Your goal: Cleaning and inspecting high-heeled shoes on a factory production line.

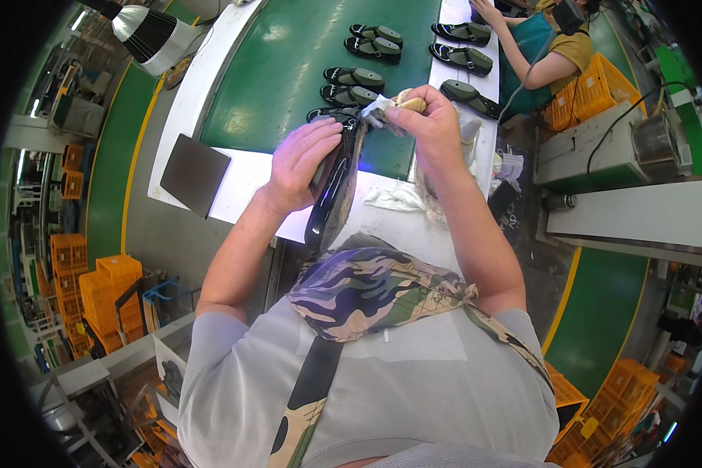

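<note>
My left hand (303,165) is closed around a glossy black shoe (334,191), held on edge in front of me with one end toward my body. The fingers lie along its side, and my hand hides part of the upper. At the shoe's far end, my right hand (433,125) pinches a crumpled white and grey cloth (377,111), which appears to touch the shoe. Pale yellow covers show on some right fingertips. Just beyond, black strapped sandals (351,95) with dark green lasts inside stand in pairs on a green conveyor belt (277,70).
A white ledge (249,168) borders the belt, with a dark square board (195,173) at left. Another white cloth (398,197) lies near my right forearm. More sandals (462,59) line the right ledge, beside a co-worker (534,62). A lamp (150,35) hangs upper left; orange crates (113,292) stand around.
</note>
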`<state>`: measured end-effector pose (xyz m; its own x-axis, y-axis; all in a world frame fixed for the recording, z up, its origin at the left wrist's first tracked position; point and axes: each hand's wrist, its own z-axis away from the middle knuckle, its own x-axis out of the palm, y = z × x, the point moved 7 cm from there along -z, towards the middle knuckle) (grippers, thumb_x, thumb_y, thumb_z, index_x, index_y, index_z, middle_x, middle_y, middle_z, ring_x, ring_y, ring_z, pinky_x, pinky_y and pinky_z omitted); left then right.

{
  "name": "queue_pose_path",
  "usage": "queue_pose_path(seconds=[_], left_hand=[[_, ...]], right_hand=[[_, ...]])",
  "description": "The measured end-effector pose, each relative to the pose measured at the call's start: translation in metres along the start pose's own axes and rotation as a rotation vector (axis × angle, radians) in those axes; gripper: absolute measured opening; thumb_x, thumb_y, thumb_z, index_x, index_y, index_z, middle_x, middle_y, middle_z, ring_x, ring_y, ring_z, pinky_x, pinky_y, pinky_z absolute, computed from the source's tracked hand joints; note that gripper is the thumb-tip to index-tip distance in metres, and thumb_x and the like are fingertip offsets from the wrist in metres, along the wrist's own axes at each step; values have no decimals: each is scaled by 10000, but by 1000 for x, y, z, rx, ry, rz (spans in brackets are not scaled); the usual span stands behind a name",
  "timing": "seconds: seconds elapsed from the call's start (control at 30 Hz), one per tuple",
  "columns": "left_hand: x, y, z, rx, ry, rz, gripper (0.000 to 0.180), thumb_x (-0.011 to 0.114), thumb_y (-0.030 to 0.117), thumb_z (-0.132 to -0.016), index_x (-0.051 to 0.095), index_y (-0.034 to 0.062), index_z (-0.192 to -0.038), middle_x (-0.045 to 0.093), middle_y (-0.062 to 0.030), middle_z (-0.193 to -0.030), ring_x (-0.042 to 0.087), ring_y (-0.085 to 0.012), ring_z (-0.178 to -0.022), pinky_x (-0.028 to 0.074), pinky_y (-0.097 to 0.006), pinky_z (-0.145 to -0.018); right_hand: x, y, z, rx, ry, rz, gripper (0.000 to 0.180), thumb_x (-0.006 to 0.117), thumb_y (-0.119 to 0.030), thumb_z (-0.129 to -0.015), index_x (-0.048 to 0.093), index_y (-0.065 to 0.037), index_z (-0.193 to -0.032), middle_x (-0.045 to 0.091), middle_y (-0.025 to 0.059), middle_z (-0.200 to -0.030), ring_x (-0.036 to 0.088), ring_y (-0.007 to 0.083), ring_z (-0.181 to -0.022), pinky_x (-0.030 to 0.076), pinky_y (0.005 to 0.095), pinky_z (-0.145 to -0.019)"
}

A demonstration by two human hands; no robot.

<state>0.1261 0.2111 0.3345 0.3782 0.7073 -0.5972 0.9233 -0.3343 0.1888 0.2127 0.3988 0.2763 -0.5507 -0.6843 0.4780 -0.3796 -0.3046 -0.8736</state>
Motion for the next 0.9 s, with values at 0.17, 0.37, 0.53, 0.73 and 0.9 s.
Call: queue_pose_path(seconds=[0.17, 0.37, 0.53, 0.73, 0.9], left_hand=[[3, 2, -2, 10, 13, 5, 417, 726, -3, -721, 600, -36, -1116, 654, -213, -1137, 653, -391, -1046, 535, -449, -888], [6, 2, 0, 19, 17, 2, 421, 723, -3, -725, 595, -35, -1125, 654, -214, -1140, 653, -391, -1048, 535, -449, -888], [6, 4, 1, 6, 13, 1, 419, 725, 12, -732, 597, -37, -1127, 653, -219, -1142, 652, -394, -1051, 532, -451, -890], [4, 6, 4, -18, 6, 16, 416, 726, 20, -733, 598, -46, -1124, 651, -224, -1146, 649, -397, -1057, 526, -453, -899], [3, 6, 5, -27, 10, 20, 407, 716, 15, -740, 597, -47, -1125, 652, -223, -1145, 647, -396, -1063, 524, -453, -904]], right_hand=[[-10, -3, 2, -26, 28, 2, 201, 745, 47, -770, 582, -35, -857, 594, 20, -793, 547, 78, -674, 458, 232, -590], [-11, -7, 4, -30, 26, -21, 200, 745, 49, -771, 584, -33, -857, 598, 23, -801, 551, 79, -680, 459, 230, -596], [-14, -6, 4, -39, 33, -16, 201, 747, 46, -769, 584, -33, -857, 601, 22, -809, 552, 77, -696, 461, 229, -615], [-16, 0, 5, -26, 33, -24, 205, 746, 46, -768, 578, -37, -853, 593, 13, -806, 538, 72, -690, 457, 227, -619], [-14, 2, 6, -20, 30, -33, 209, 746, 44, -767, 576, -38, -856, 586, 8, -801, 535, 70, -689, 455, 224, -622]])
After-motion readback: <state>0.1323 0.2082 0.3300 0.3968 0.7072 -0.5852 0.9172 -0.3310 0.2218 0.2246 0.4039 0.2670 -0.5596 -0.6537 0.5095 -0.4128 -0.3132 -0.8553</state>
